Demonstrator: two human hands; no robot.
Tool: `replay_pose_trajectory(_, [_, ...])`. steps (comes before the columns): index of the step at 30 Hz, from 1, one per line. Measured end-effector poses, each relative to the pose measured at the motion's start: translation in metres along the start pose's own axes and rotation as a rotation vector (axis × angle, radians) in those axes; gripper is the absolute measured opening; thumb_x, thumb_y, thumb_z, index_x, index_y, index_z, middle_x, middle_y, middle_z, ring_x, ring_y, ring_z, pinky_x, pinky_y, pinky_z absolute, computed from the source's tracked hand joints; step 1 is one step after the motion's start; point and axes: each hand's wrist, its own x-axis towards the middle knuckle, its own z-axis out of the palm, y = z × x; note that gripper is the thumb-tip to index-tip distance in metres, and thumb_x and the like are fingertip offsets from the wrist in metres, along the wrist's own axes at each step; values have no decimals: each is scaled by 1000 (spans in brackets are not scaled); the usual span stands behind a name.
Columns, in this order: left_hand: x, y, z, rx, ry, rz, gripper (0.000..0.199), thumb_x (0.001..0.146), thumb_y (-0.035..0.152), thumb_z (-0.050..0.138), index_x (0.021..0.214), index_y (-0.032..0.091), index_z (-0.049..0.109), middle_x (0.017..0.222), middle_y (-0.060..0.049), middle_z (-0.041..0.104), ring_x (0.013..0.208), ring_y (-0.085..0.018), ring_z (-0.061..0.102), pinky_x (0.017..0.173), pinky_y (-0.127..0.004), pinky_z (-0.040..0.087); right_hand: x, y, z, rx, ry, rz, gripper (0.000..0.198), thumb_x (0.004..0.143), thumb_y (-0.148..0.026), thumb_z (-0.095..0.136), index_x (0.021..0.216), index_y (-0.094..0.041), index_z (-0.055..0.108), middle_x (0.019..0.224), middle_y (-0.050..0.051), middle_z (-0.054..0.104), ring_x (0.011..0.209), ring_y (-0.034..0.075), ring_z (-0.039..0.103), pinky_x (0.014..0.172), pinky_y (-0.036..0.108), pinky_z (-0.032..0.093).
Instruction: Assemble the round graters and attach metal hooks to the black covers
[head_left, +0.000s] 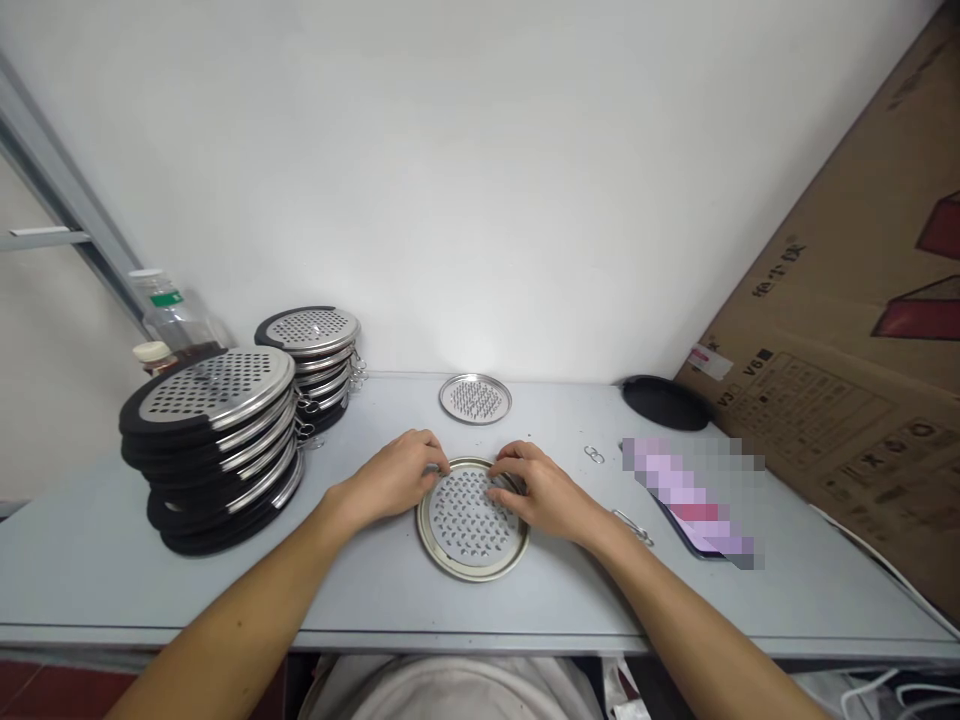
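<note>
A round metal grater disc point(471, 530) with raised punched holes and a yellowish rim lies on the table in front of me. My left hand point(405, 475) is closed at the disc's upper left rim, fingers and thumb curled over the edge. At the upper right, my right hand point(541, 490) grips the rim, its thumb over the holed face and its fingers bent across the edge. Behind the hands, a second, silvery grater disc point(475, 399) lies on the table near the wall.
Two stacks of black-edged grater discs, a near one point(217, 450) and a far one point(319, 360), stand left beside a clear bottle point(169, 315). To the right are metal rings point(594, 455), a metal clip point(634, 527), a blurred phone point(694, 505), a black round piece point(666, 402) and a carton point(825, 380).
</note>
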Motion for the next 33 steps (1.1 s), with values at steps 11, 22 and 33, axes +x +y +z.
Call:
replay_pose_trajectory(11, [0,0,1,-24,7,-27,25,85,14,53,100,23,72,105,-5,66,96,-21,62,87,-30,47,1,4,-11,48,63,28,26,90,-31,59,112,-22,69,104,7,68,87,19,63,80,31,49])
replay_pose_trajectory(22, [1,-1,-1,19,49,-97,27,82,10,49,95,23,70,98,-4,67,85,-19,64,79,-28,47,5,15,-13,-85,269,169,26,91,-25,51,108,-20,70,89,5,74,80,19,66,73,30,48])
replay_pose_trajectory(33, [3,-6,2,10,104,-181,26,87,14,46,103,23,65,100,-5,71,91,-21,65,78,-30,47,24,25,-6,-272,153,164,27,91,-17,51,111,-18,68,107,8,70,90,18,66,82,26,48])
